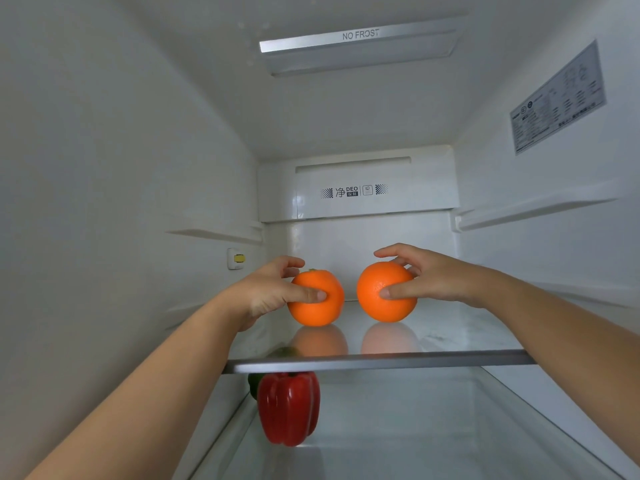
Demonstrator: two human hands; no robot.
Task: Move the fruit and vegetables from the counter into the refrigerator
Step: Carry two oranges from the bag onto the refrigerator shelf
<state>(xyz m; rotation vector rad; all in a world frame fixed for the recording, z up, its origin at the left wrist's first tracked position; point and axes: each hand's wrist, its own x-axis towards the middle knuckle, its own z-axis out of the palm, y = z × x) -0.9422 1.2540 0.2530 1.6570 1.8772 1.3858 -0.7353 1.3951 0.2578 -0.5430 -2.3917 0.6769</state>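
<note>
My left hand (273, 289) grips the left orange (317, 299), thumb on its near face, fingers (291, 263) curled behind. My right hand (429, 275) grips the right orange (384, 292) likewise. Both oranges rest on the glass shelf (450, 327), apart. Below left stands a red pepper (289, 408).

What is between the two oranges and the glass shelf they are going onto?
Nothing visible. The left hand and right hand hold the oranges at the glass shelf, bare beneath them; the red pepper sits a shelf lower.

left hand (273, 289) grips left orange (317, 301), right hand (433, 277) right orange (382, 294), on glass shelf (381, 362).
</note>
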